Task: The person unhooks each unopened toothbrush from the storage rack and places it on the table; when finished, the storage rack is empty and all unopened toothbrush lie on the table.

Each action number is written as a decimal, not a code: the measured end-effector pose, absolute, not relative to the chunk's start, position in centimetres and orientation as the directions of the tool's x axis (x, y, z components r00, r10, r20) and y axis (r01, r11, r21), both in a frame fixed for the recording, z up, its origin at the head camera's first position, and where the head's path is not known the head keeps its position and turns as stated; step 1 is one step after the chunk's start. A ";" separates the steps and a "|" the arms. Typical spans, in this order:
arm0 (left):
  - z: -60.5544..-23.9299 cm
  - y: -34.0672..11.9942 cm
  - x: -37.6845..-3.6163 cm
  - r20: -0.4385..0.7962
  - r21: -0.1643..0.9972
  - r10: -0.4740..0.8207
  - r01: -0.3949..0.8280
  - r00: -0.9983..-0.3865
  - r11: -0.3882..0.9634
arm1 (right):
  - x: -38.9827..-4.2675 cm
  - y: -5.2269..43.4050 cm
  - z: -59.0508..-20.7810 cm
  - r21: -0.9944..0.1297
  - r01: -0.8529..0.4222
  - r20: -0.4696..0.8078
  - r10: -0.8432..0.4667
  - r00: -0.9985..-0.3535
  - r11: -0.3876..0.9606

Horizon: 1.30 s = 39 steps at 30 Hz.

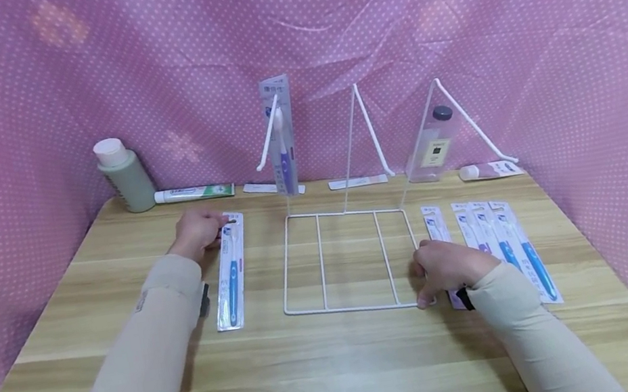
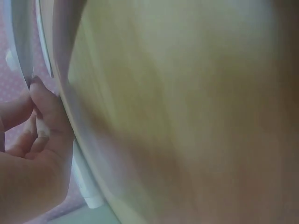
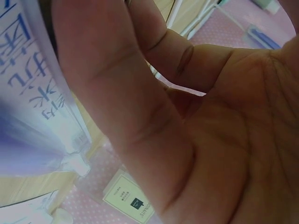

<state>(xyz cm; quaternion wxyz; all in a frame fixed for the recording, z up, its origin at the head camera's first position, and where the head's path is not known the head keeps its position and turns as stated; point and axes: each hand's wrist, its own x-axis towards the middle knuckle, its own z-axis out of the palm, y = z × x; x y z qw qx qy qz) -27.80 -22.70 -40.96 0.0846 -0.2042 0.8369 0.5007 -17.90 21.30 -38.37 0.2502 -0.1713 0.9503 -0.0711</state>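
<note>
In the head view my left hand [image 1: 196, 232] pinches the top end of a packaged toothbrush [image 1: 231, 271] with a blue handle, left of the white wire rack [image 1: 362, 308]. Thumb and fingertip meet on the pack's edge [image 2: 21, 42] in the left wrist view. At the rack's front right corner, my right hand [image 1: 454, 264] grips the base wire between thumb and fingers. One toothbrush pack [image 1: 282, 139] with a purple handle hangs from the rack's left hook. Under the right hand lies another pack [image 1: 434, 221], partly hidden.
Several toothbrush packs [image 1: 504, 248] lie in a row at the right. Along the back stand a green bottle [image 1: 129, 180] and a clear bottle [image 1: 433, 150], with a toothpaste tube [image 1: 196, 192] and a pink tube [image 1: 491, 170]. Two bare hooks [image 1: 371, 128] rise from the rack. Pink cloth [image 1: 205, 55] borders the table.
</note>
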 end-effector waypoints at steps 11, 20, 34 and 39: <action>-41.4 -23.4 -27.6 -0.358 0.786 -0.198 -0.409 -0.912 0.463 | -17.8 21.1 -38.2 -0.226 -0.290 -0.448 -0.363 -0.817 0.930; -41.2 -23.0 -27.0 -0.340 0.748 -0.168 -0.374 -0.925 0.547 | -17.8 21.1 -38.3 -0.215 -0.278 -0.463 -0.348 -0.815 0.936; -30.1 -18.0 -26.4 0.048 0.983 -0.096 0.030 -0.994 0.178 | -17.8 21.2 -38.3 -0.230 -0.268 -0.469 -0.348 -0.812 0.936; -24.9 -16.1 -26.8 0.192 0.981 -0.114 0.193 -0.975 0.008 | -17.8 21.2 -38.3 -0.232 -0.267 -0.464 -0.348 -0.815 0.935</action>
